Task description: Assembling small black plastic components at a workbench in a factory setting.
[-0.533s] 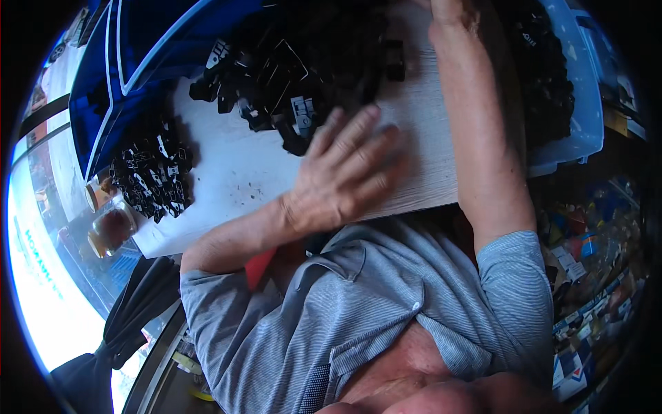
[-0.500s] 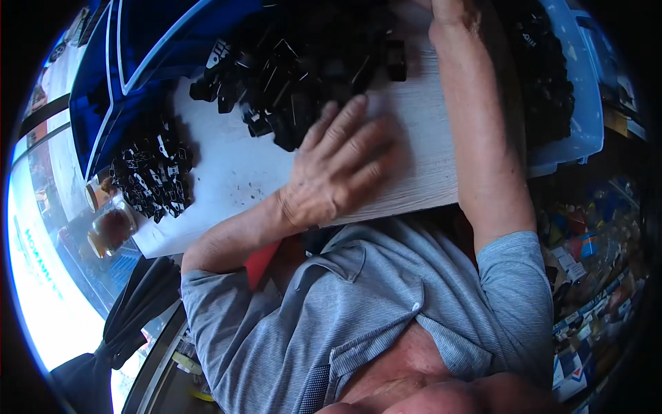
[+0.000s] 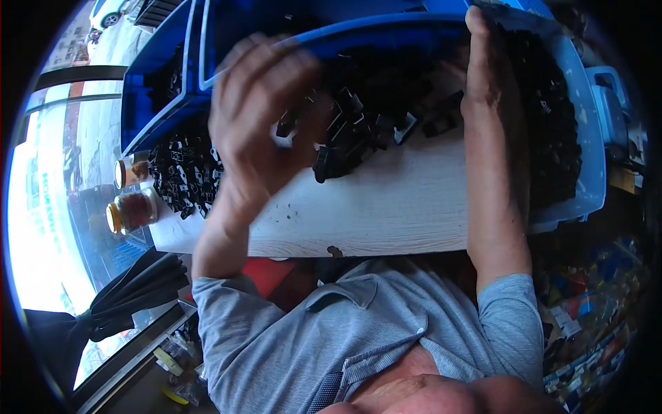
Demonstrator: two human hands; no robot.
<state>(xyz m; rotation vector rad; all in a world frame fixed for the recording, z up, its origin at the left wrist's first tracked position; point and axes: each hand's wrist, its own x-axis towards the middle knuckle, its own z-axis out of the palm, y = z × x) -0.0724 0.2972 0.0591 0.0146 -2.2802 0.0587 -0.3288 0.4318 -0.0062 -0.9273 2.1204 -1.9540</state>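
Observation:
A loose pile of small black plastic parts (image 3: 362, 124) lies on the white wood-grain tabletop (image 3: 386, 207). My left hand (image 3: 258, 103) is over the pile's left side, palm turned toward it. Motion blurs its fingers, but they look stretched and apart, with nothing seen held. On the pile's right flank stands my right hand (image 3: 480, 58), edge-on, its visible finger stretched away from me. The rest of its fingers are mostly hidden in shadow. Beyond the pile runs the rim of a blue bin (image 3: 331, 31).
To the left, more black parts (image 3: 183, 172) are heaped beside two jars (image 3: 134, 210). A translucent blue tub (image 3: 589, 172) filled with black parts stands at the right. Farther left is another blue bin (image 3: 155, 124). Assorted packets (image 3: 593, 310) lie at the lower right.
My left hand has swung left and away from me, from the table's front to the pile's left side. The view has shifted, showing more of the bins and my right hand.

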